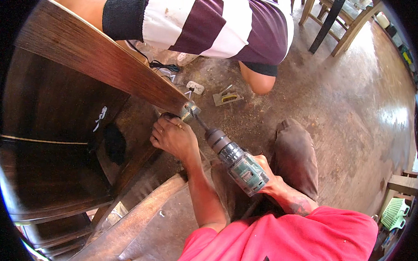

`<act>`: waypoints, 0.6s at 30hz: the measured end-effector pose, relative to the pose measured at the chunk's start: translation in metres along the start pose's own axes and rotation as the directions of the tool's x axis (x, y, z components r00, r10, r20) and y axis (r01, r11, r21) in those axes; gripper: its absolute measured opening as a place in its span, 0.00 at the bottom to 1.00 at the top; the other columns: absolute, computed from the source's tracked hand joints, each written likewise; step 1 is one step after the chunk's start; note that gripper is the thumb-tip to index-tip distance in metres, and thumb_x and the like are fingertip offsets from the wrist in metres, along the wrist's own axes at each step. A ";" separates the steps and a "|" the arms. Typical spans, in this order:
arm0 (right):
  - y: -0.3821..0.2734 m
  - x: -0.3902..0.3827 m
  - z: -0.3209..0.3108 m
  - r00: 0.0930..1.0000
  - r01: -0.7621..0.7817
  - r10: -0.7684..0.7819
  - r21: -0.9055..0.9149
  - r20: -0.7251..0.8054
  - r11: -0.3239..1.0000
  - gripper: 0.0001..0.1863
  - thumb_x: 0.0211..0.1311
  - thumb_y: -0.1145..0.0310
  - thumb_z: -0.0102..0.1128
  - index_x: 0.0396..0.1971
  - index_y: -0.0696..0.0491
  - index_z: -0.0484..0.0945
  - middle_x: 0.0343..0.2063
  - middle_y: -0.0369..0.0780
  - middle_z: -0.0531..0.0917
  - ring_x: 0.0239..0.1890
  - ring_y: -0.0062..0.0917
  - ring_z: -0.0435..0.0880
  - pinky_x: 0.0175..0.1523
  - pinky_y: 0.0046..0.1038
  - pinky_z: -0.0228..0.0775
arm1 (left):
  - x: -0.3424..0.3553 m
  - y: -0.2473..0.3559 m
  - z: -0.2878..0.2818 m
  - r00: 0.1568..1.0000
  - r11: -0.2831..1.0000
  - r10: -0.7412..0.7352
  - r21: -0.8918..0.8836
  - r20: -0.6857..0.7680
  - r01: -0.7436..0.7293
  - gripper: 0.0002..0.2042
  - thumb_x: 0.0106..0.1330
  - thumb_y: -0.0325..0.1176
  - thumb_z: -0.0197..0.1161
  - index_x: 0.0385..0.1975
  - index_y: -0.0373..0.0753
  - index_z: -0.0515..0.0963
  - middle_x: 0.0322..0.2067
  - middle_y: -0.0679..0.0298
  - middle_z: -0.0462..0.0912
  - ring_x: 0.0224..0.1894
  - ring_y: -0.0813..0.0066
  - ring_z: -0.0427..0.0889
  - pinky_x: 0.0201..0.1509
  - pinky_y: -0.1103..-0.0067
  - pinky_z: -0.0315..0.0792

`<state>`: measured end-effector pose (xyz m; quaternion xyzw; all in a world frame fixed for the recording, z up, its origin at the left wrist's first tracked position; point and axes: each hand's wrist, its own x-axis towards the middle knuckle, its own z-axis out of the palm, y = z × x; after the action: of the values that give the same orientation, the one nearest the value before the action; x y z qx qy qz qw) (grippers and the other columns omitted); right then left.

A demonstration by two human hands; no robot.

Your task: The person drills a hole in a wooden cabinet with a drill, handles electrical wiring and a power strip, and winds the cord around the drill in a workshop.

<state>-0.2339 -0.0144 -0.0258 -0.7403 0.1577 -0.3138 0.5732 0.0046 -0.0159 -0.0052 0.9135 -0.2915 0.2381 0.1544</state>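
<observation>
My right hand [265, 172] grips a dusty green and black cordless drill [245, 168], whose long bit [202, 121] reaches up-left to a small metal fitting [193, 110] at the end of a long reddish-brown wooden board [114, 64]. Just below that end, my left hand [172, 136] is closed with fingers curled; what they hold is too hidden to name. The board runs up to the upper left, beside a dark wooden piece of furniture [58, 172].
Another person in striped clothing [214, 24] is close at the top. A power strip [195, 87], cable [163, 65] and trowel-like tool [227, 98] lie on the dusty floor. Wooden furniture [344, 38] stands upper right, a green plastic basket [395, 213] lower right.
</observation>
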 end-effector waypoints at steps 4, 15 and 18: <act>0.004 -0.006 0.002 0.999 -0.048 0.048 0.016 -0.007 0.999 0.23 0.48 0.70 0.72 0.46 0.58 0.77 0.31 0.44 0.83 0.29 0.36 0.86 0.36 0.31 0.76 | 0.000 0.001 0.004 0.996 0.999 0.038 0.015 -0.075 -0.037 0.11 0.64 0.34 0.54 0.38 0.32 0.76 0.37 0.51 0.77 0.46 0.52 0.76 0.58 0.58 0.62; -0.006 -0.002 0.010 0.993 0.081 -0.085 -0.050 -0.083 0.995 0.22 0.48 0.71 0.73 0.44 0.58 0.77 0.32 0.43 0.82 0.29 0.34 0.85 0.36 0.31 0.76 | -0.023 0.008 -0.028 0.933 0.728 -0.267 -0.685 -0.242 0.031 0.14 0.72 0.40 0.53 0.41 0.33 0.76 0.38 0.53 0.79 0.43 0.59 0.78 0.56 0.65 0.66; -0.001 -0.003 0.003 0.992 0.050 -0.060 -0.091 -0.107 0.995 0.21 0.48 0.72 0.73 0.43 0.58 0.77 0.31 0.43 0.82 0.29 0.34 0.84 0.36 0.30 0.76 | -0.059 0.034 -0.072 0.816 -0.134 -0.189 -0.838 0.546 0.529 0.14 0.73 0.43 0.57 0.43 0.36 0.77 0.38 0.57 0.81 0.40 0.63 0.81 0.54 0.65 0.72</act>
<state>-0.2344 -0.0097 -0.0261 -0.7506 0.1822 -0.3624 0.5216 -0.0835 0.0150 0.0289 0.5924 -0.1203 -0.2038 0.7701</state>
